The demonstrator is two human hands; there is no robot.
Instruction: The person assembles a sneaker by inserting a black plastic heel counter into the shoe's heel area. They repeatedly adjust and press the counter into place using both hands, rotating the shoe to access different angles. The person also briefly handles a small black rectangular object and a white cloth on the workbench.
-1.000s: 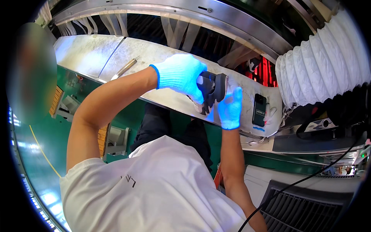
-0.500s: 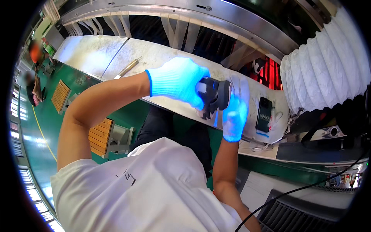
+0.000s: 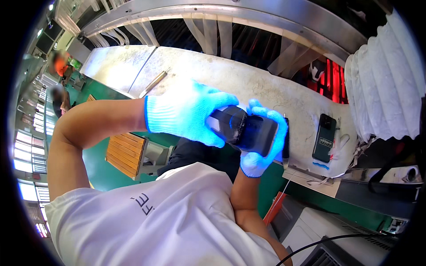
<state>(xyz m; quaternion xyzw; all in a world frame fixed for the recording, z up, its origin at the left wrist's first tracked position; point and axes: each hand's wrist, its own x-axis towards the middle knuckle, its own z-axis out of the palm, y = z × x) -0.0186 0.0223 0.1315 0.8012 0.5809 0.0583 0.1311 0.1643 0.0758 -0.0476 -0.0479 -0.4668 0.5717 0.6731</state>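
In front of my body I hold a dark grey and black shoe (image 3: 235, 126), its chunky end turned to the right. My left hand (image 3: 191, 115), in a white knit glove lit bright blue, grips the shoe's left part between thumb and fingers. The gloved right hand (image 3: 273, 142) curls round the right end, thumb below and fingers along the far side. My palms and part of the shoe are hidden by the gloves. Just right of my right hand is a slim black object (image 3: 285, 139) at the table's edge; its kind is unclear.
On the pale worktable (image 3: 186, 66) lie a pen-like tool (image 3: 154, 83) and a dark phone (image 3: 325, 137). Behind is a machine opening with clear strip curtains (image 3: 225, 37). A white ribbed duct (image 3: 384, 88) stands right; a slatted wooden seat (image 3: 125, 155) is at lower left. People work far left.
My right hand, blurred beside the shoe earlier, now wraps its right end. The shoe has turned and come slightly nearer my body. The view has shifted, and the slim black object has come into sight.
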